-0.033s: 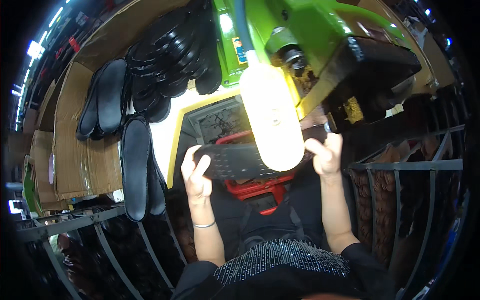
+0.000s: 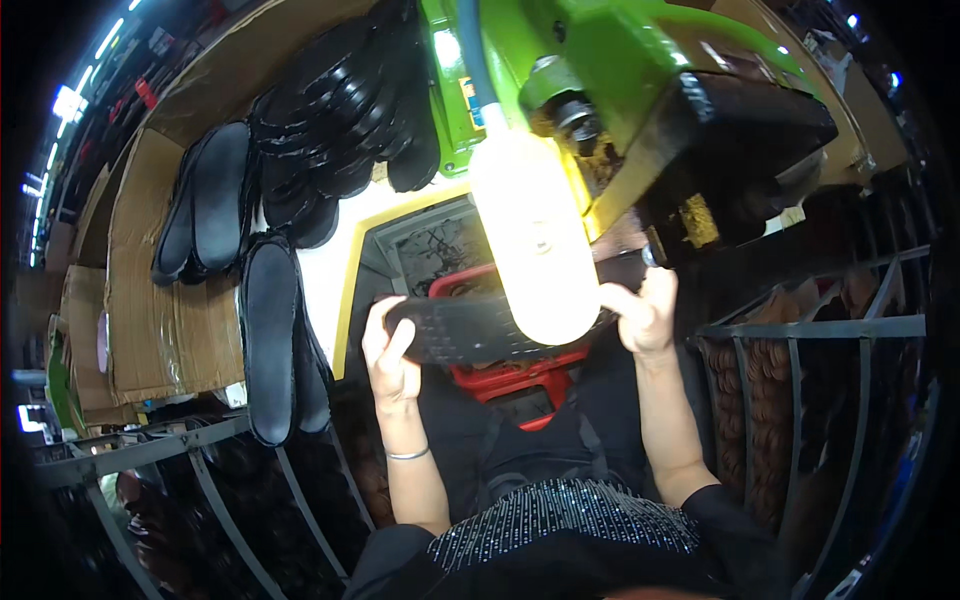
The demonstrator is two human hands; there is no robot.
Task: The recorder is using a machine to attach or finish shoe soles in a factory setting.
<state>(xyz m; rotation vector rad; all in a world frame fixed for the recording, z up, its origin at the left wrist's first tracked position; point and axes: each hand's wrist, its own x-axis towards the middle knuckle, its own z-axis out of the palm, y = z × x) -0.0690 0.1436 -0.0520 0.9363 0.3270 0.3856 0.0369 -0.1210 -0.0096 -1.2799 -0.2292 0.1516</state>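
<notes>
Fingers (image 2: 402, 338) of the left hand (image 2: 396, 376) and right hand (image 2: 651, 328) pinch one black sole (image 2: 455, 333).

— Landmark?
— Glowing white oval lamp (image 2: 535, 240) on a blue-grey stem (image 2: 475, 55).
— Left of it?
— Large brown cardboard box (image 2: 150, 345); farther out, upper left of the lamp, bright white strip lights (image 2: 110, 37).
— Lower right of lamp?
— Grey metal-barred rack (image 2: 820, 328); second grey metal rack (image 2: 150, 445), lower left.

lamp (image 2: 537, 240) is very bright, almost white | glare on green machine (image 2: 640, 50) | corners are black | metal rack (image 2: 860, 328) looks bent
</notes>
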